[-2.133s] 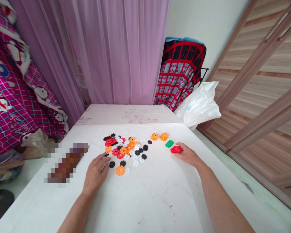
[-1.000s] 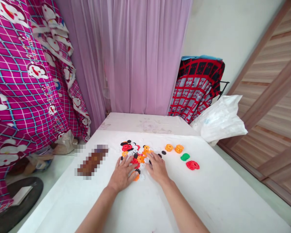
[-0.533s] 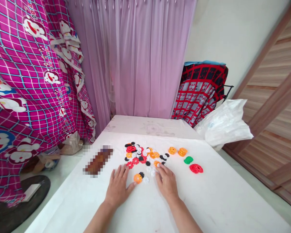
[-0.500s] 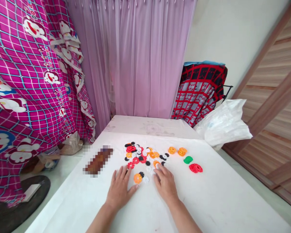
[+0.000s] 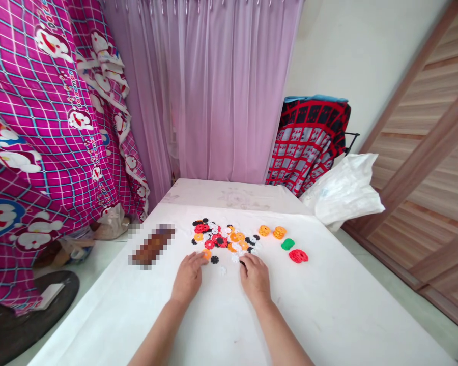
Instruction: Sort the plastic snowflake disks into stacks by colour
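My left hand (image 5: 188, 274) has its fingers drawn together on an orange notched disc (image 5: 206, 253) at the near left of a mixed pile. Its thumb is partly hidden. My right hand (image 5: 256, 277) is curled, with a dark disc (image 5: 242, 262) showing at its thumb and fingertips. A black disc (image 5: 214, 260) and a white disc (image 5: 223, 271) lie flat between the hands. Another white disc (image 5: 234, 258) sits just left of my right fingertips. Beyond them spreads the pile (image 5: 220, 240) of red, black, white and orange discs.
Right of the pile are two orange clusters (image 5: 279, 233), a green cluster (image 5: 287, 244) and a red cluster (image 5: 298, 255). A blurred-out brown object (image 5: 152, 247) lies at left on the white-covered table (image 5: 229, 325). A white plastic bag (image 5: 345, 190) stands at the right edge.
My left hand has gone from lying spread to gripping the orange disc, which moved left and away from me. My right hand has drawn in its fingers around a dark disc.
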The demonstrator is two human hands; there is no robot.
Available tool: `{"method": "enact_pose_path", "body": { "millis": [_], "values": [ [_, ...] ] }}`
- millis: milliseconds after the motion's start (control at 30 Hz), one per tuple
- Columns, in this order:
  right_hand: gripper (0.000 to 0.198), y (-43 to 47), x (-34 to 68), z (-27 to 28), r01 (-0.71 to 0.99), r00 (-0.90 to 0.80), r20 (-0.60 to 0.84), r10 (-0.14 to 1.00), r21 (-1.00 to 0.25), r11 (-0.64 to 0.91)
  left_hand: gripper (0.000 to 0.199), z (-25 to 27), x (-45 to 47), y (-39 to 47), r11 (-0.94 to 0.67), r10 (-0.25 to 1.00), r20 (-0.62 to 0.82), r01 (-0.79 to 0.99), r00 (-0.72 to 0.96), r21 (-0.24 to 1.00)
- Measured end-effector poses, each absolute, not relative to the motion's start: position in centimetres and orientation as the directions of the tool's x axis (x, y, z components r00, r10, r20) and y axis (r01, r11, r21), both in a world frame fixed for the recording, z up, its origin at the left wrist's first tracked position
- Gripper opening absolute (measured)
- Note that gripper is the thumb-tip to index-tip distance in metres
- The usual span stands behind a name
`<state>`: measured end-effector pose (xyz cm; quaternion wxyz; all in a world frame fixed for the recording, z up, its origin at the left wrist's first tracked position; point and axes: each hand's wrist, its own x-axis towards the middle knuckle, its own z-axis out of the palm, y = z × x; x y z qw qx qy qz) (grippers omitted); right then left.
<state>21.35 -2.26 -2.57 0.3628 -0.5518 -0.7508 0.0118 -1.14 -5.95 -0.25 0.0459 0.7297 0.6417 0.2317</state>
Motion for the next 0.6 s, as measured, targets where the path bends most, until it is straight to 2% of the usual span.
{"method": "enact_pose_path", "body": {
  "millis": [67,133,200,300,400,467,533,600],
  "values": [
    [0.032,-3.2,21.3,-2.6,0.786,-0.196,0.535,0.822,-0.415,0.458,0.042,-0.7,-1.6,-6.9,-0.257,0.94,0.311,0.892,0.14,0.373],
    [0.036,-3.8,21.1,-2.4,0.69,-0.329,0.533,0.78,-0.428,0.584,0.037,-0.8,-1.7,-7.4,-0.332,0.922,0.317,0.873,0.221,0.357],
    [0.04,-3.9,20.9,-2.4,0.611,-0.383,0.542,0.748,-0.459,0.645,0.034,-0.8,-1.6,-7.7,-0.383,0.907,0.311,0.864,0.285,0.326],
    [0.039,-3.4,21.3,-2.4,0.644,-0.213,0.586,0.782,-0.517,0.563,0.037,-0.4,-1.1,-7.9,-0.45,0.875,0.318,0.856,0.366,0.253],
    [0.034,-3.2,22.5,-2.5,0.763,0.015,0.582,0.813,-0.532,0.367,0.042,-0.1,-0.6,-8.2,-0.55,0.822,0.29,0.815,0.49,0.183],
    [0.029,-3.3,23.2,-2.3,0.829,0.094,0.561,0.822,-0.502,0.248,0.046,-0.1,-0.3,-8.2,-0.562,0.817,0.259,0.811,0.515,0.16],
    [0.026,-3.7,23.6,-2.1,0.835,0.095,0.54,0.837,-0.501,0.228,0.052,-0.4,0.1,-7.9,-0.491,0.857,0.26,0.859,0.445,0.147],
    [0.025,-4.0,23.6,-2.1,0.747,0.031,0.512,0.859,-0.583,0.32,0.056,-0.9,0.3,-7.4,-0.359,0.907,0.287,0.922,0.308,0.146]
  ]
}}
